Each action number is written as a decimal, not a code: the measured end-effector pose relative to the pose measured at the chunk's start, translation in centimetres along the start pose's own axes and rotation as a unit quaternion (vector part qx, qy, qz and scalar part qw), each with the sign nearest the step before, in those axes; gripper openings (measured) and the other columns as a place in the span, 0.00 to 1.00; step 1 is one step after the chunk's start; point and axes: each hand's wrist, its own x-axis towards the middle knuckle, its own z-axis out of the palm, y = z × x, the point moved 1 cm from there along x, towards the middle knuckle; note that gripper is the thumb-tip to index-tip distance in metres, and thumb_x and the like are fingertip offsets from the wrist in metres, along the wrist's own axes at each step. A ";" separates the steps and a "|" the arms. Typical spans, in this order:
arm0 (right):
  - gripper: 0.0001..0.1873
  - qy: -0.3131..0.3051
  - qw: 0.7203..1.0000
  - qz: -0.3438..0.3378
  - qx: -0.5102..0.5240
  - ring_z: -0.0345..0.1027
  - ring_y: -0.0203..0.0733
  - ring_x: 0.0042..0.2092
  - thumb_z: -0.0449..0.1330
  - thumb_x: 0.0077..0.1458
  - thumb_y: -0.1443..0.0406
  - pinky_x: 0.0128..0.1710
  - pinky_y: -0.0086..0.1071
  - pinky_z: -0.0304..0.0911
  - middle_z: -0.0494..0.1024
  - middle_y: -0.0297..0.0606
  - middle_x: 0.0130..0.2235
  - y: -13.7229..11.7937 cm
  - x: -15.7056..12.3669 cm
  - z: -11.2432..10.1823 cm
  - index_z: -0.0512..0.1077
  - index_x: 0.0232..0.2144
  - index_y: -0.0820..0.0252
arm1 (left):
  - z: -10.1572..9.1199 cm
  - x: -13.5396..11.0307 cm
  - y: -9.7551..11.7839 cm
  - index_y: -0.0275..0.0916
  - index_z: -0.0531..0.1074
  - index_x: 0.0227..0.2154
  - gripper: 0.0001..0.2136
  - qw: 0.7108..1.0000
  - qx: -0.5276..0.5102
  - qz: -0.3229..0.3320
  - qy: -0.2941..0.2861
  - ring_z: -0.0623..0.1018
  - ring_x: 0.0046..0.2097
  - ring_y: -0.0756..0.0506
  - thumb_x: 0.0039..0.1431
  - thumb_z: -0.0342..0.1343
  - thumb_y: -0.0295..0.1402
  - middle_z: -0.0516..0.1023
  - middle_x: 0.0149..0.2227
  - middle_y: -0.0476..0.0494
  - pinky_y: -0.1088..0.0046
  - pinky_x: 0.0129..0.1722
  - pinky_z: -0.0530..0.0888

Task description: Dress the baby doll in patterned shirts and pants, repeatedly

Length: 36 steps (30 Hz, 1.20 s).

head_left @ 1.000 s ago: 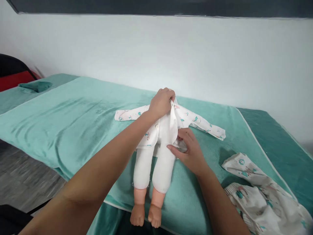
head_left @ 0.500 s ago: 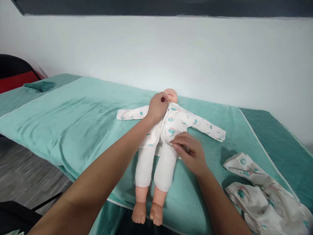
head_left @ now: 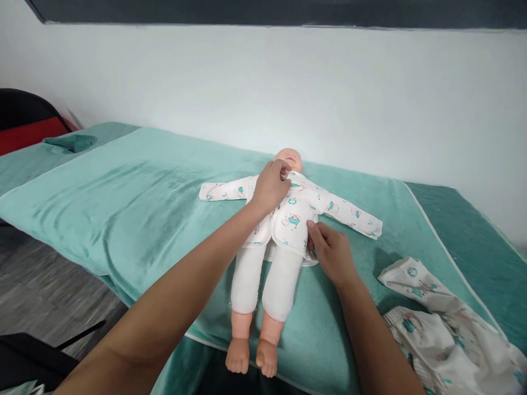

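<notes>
A baby doll (head_left: 270,334) lies on its back on the green sheet, feet towards me. It wears a white printed baby jacket (head_left: 293,216), sleeves spread sideways, the front edges side by side over the belly. My left hand (head_left: 274,184) is closed at the jacket's neckline, just under the doll's chin, and hides part of the collar. Down at the jacket's side hem, my right hand (head_left: 329,249) pinches the cloth between thumb and fingers. White padded legs show below the hem.
White printed baby trousers (head_left: 444,334) lie crumpled at the right on the green sheet (head_left: 135,219). A white wall (head_left: 247,82) stands behind the bed. At the far left is a black and red chair (head_left: 33,129); a black object (head_left: 33,359) sits at the lower left.
My right hand has shifted from the jacket's front lower edge outward to its side hem. My left hand stays at the neckline, turned slightly. The view has moved a little.
</notes>
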 end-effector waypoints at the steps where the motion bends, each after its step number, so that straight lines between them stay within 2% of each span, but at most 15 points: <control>1: 0.30 -0.014 1.000 0.006 0.002 0.63 0.37 0.24 0.51 0.67 0.45 0.29 0.33 0.55 0.71 0.32 0.19 0.1 0.0 -0.1 0.65 0.18 0.56 | -0.1 -0.2 0.0 0.41 0.69 0.38 0.13 1.000 -0.012 0.006 0.001 0.73 0.39 0.49 0.52 0.54 0.17 0.74 0.43 0.46 0.68 0.47 0.72; 7: 0.32 -0.100 0.993 0.019 0.067 0.68 0.39 0.25 0.49 0.67 0.44 0.30 0.32 0.59 0.75 0.34 0.20 0.1 -0.8 -0.1 0.69 0.19 0.56 | -1.2 -2.5 -0.1 0.39 0.71 0.39 0.11 0.992 -0.119 -0.004 0.028 0.75 0.42 0.49 0.55 0.52 0.20 0.77 0.44 0.45 0.70 0.49 0.73; 14: 0.31 -0.105 0.991 0.026 0.082 0.69 0.38 0.23 0.50 0.67 0.45 0.29 0.32 0.60 0.75 0.33 0.19 0.0 -1.3 -0.1 0.67 0.19 0.56 | -2.9 -6.2 -0.6 0.41 0.72 0.39 0.08 0.992 -0.094 -0.023 0.080 0.76 0.46 0.47 0.59 0.52 0.25 0.77 0.44 0.46 0.69 0.48 0.73; 17: 0.29 -0.068 0.993 0.045 0.081 0.65 0.36 0.21 0.54 0.66 0.45 0.26 0.32 0.58 0.72 0.31 0.19 0.1 -1.4 -0.3 0.66 0.20 0.56 | -3.9 -8.3 -1.6 0.43 0.73 0.38 0.06 0.991 -0.068 -0.056 0.099 0.76 0.46 0.47 0.60 0.53 0.29 0.77 0.43 0.47 0.69 0.45 0.72; 19: 0.25 0.004 0.997 0.041 0.070 0.63 0.36 0.22 0.56 0.65 0.48 0.26 0.32 0.57 0.71 0.30 0.20 0.3 -1.2 -0.5 0.68 0.21 0.56 | -4.7 -10.2 -2.4 0.44 0.73 0.38 0.04 0.991 -0.045 -0.071 0.108 0.76 0.45 0.46 0.62 0.54 0.32 0.77 0.43 0.47 0.69 0.43 0.72; 21: 0.18 0.091 0.994 0.007 0.066 0.66 0.37 0.26 0.58 0.64 0.52 0.30 0.33 0.61 0.74 0.31 0.25 0.6 -0.8 -0.6 0.71 0.27 0.56 | -5.3 -12.4 -3.0 0.44 0.73 0.37 0.04 0.991 -0.027 -0.077 0.104 0.75 0.44 0.45 0.63 0.54 0.35 0.76 0.41 0.48 0.69 0.42 0.71; 23: 0.09 0.144 0.986 -0.046 0.074 0.71 0.41 0.37 0.60 0.64 0.56 0.39 0.35 0.66 0.78 0.35 0.35 0.6 -0.1 -0.5 0.74 0.36 0.54 | -5.8 -14.5 -3.3 0.45 0.72 0.36 0.04 0.992 -0.026 -0.083 0.088 0.74 0.41 0.46 0.64 0.54 0.37 0.75 0.38 0.49 0.68 0.41 0.71; 24: 0.07 0.150 0.983 -0.077 0.077 0.72 0.43 0.43 0.60 0.64 0.58 0.44 0.38 0.68 0.78 0.37 0.41 0.4 0.3 -0.4 0.74 0.41 0.53 | -6.0 -15.5 -3.4 0.45 0.71 0.35 0.05 0.993 -0.029 -0.080 0.078 0.73 0.39 0.46 0.65 0.54 0.37 0.74 0.36 0.49 0.68 0.40 0.70; 27: 0.13 0.104 0.977 -0.180 0.049 0.68 0.49 0.57 0.60 0.64 0.62 0.57 0.48 0.64 0.74 0.43 0.55 -0.9 0.8 0.3 0.70 0.51 0.51 | -6.4 -17.1 -3.6 0.44 0.70 0.30 0.08 0.997 -0.042 -0.054 0.041 0.70 0.35 0.46 0.65 0.54 0.37 0.71 0.33 0.50 0.68 0.37 0.68; 29: 0.16 0.065 0.967 -0.246 -0.013 0.66 0.52 0.59 0.62 0.63 0.61 0.59 0.52 0.62 0.73 0.45 0.57 -2.0 0.3 0.8 0.69 0.52 0.51 | -6.7 -17.2 -4.1 0.44 0.70 0.29 0.10 0.995 -0.074 -0.062 0.032 0.68 0.34 0.47 0.66 0.54 0.38 0.69 0.32 0.50 0.69 0.36 0.67; 31: 0.20 0.042 0.951 -0.292 -0.091 0.66 0.56 0.57 0.66 0.60 0.58 0.56 0.54 0.63 0.73 0.46 0.56 -2.9 -0.8 1.3 0.69 0.51 0.51 | -6.9 -16.7 -4.9 0.44 0.71 0.30 0.10 0.985 -0.126 -0.112 0.042 0.68 0.33 0.47 0.66 0.54 0.40 0.69 0.30 0.51 0.69 0.35 0.67; 34: 0.21 0.054 0.940 -0.296 -0.163 0.66 0.56 0.51 0.69 0.57 0.56 0.50 0.52 0.65 0.74 0.48 0.50 -3.1 -2.7 1.5 0.69 0.50 0.53 | -7.1 -15.4 -6.2 0.44 0.73 0.36 0.09 0.967 -0.170 -0.182 0.054 0.71 0.34 0.47 0.65 0.55 0.42 0.73 0.32 0.51 0.70 0.36 0.69; 36: 0.15 0.067 0.941 -0.285 -0.172 0.67 0.53 0.46 0.66 0.60 0.61 0.46 0.48 0.66 0.74 0.47 0.46 -3.0 -3.5 1.5 0.70 0.48 0.54 | -7.0 -14.6 -6.7 0.44 0.74 0.40 0.10 0.966 -0.170 -0.190 0.054 0.74 0.37 0.47 0.64 0.57 0.43 0.77 0.37 0.50 0.70 0.38 0.71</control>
